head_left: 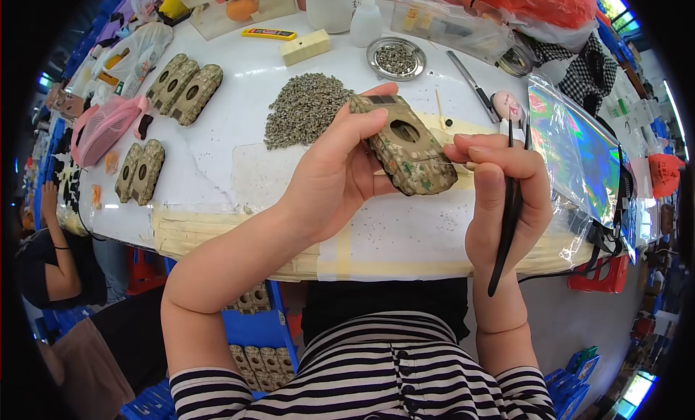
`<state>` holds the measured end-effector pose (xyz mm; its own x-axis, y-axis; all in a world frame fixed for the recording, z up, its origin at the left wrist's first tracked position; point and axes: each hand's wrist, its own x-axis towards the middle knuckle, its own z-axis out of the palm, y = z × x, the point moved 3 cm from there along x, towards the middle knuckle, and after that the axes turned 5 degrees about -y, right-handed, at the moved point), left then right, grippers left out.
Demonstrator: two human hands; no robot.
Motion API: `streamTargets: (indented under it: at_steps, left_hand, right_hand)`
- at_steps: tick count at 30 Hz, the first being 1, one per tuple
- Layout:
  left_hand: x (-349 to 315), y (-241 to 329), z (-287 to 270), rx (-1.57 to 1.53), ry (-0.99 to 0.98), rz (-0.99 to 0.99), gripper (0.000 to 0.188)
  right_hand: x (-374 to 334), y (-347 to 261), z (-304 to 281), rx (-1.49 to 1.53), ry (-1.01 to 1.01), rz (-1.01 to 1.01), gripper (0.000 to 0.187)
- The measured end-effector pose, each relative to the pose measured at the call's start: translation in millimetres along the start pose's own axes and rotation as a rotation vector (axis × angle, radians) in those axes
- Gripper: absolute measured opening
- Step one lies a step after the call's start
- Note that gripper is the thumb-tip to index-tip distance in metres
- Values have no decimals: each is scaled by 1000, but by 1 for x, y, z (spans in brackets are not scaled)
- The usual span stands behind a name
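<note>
Shell (pixel 418 154), camouflage-patterned, clasped between thumb and fingers of left hand (pixel 326 174); pinched thin sliver (pixel 456 164) and cradled black tweezers (pixel 504 239) in right hand (pixel 527 203).

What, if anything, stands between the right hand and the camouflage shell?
Nothing visible blocks it. The left hand holds the camouflage shell from its left side; the right hand is by its right end. Only a thin piece at the fingertips, too fine to identify, shows between. The black tweezers sit off to the side.
</note>
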<state>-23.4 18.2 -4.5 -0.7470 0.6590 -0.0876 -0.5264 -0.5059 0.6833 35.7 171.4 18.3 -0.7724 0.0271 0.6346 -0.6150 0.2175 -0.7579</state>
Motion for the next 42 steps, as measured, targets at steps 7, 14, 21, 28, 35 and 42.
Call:
streamTargets:
  at_steps: [7, 14, 21, 28, 35, 42]
  left_hand:
    - [0, -1, -1, -3, 3, 3, 47]
    - [0, -2, -1, 75, 32, 10, 51]
    - [0, -1, -1, 47, 28, 10, 50]
    - [0, 1, 0, 15, 1, 30, 46]
    - [1, 0, -5, 110, 75, 87, 53]
    - [3, 1, -11, 101, 66, 112, 50]
  right_hand:
    - [0, 0, 1, -39, 3, -14, 7]
    - [0, 1, 1, -48, -5, -21, 7]
    - [0, 1, 1, 4, 11, 9, 8]
    - [-2, 0, -19, -64, 200, 36, 11]
    - [1, 5, -31, -833, 62, -74, 7]
    - [0, 9, -25, -907, -29, -142, 19]
